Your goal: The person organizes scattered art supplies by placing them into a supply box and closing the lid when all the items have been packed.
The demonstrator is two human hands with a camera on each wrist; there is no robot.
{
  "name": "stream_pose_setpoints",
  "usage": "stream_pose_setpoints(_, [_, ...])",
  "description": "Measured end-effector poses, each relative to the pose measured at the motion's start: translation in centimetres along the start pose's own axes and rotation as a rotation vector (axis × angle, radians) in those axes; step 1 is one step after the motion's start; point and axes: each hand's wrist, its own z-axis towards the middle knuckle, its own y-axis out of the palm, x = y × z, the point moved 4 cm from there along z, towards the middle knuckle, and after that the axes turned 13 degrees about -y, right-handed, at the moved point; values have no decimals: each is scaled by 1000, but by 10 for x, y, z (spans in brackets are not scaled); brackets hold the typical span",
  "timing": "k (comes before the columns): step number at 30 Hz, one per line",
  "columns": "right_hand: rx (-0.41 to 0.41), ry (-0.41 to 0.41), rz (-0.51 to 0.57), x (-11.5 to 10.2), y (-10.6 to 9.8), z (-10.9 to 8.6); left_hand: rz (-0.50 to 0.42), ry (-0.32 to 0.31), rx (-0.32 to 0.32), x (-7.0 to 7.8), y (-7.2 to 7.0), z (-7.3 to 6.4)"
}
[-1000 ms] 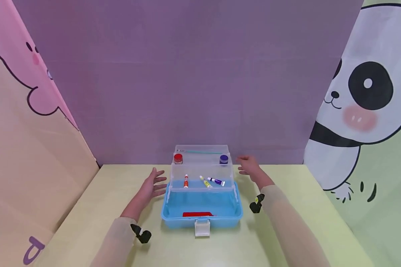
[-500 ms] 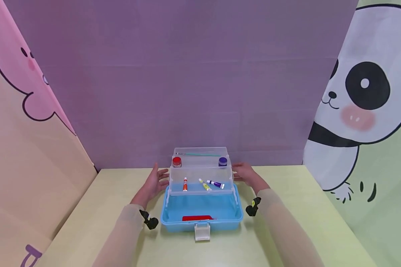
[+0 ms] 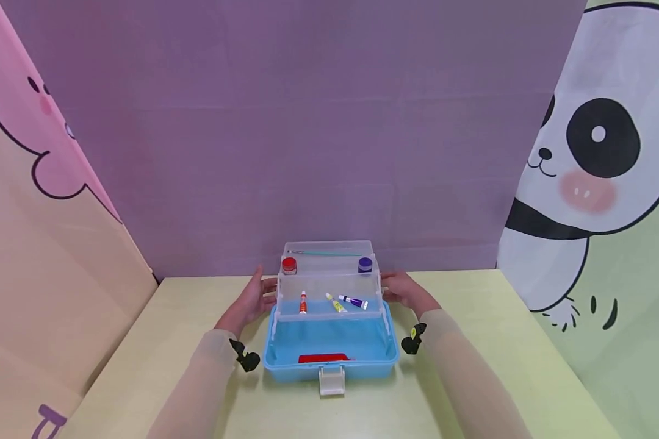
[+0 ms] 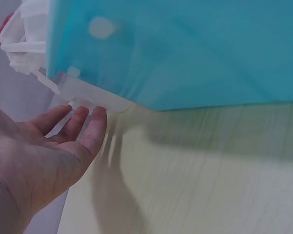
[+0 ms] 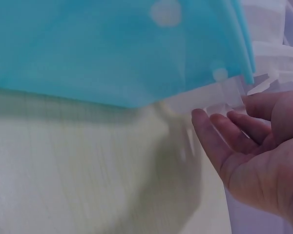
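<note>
A blue plastic storage box [image 3: 329, 371] stands with its clear lid [image 3: 329, 245] tipped back and its tiered clear trays raised. My left hand [image 3: 251, 301] is at the back left corner, its fingers loosely bent by the edge of the clear lid [image 4: 88, 92]. At the back right corner my right hand [image 3: 408, 291] lies alike, fingertips beside the lid [image 5: 205, 96]; whether either hand touches it I cannot tell. The trays hold a red-capped jar [image 3: 288, 265], a purple-capped jar [image 3: 365, 264], an orange-red paint tube [image 3: 303, 303], a yellow paint tube [image 3: 336, 303] and a purple paint tube [image 3: 354, 302].
A paintbrush [image 3: 326, 253] lies along the upper tray or lid. In the box bottom is a red object [image 3: 323, 358], and a white latch [image 3: 332, 381] hangs at the front. The pale table [image 3: 198, 317] ends at a purple backdrop [image 3: 329, 134].
Both hands have moved inward from beside the box to the sides of its raised lid. The box and its contents keep their arrangement; the view has shifted slightly.
</note>
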Motion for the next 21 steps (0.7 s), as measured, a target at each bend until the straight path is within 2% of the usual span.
stream_pose_setpoints(9, [19,-4,7,-2,3,0,-5,5,24,4,-2,-1])
stream_pose_setpoints(11, [16,-25,11,-3,3,1,0,18,26,5,-3,-3])
stream_pose_setpoints(18, [55,-106,-15,-11,2,5,-20,61,-38,20,-1,-6])
stream_pose_setpoints(21, [85,-131,-23,-14,2,8,-6,77,-38,23,0,-7])
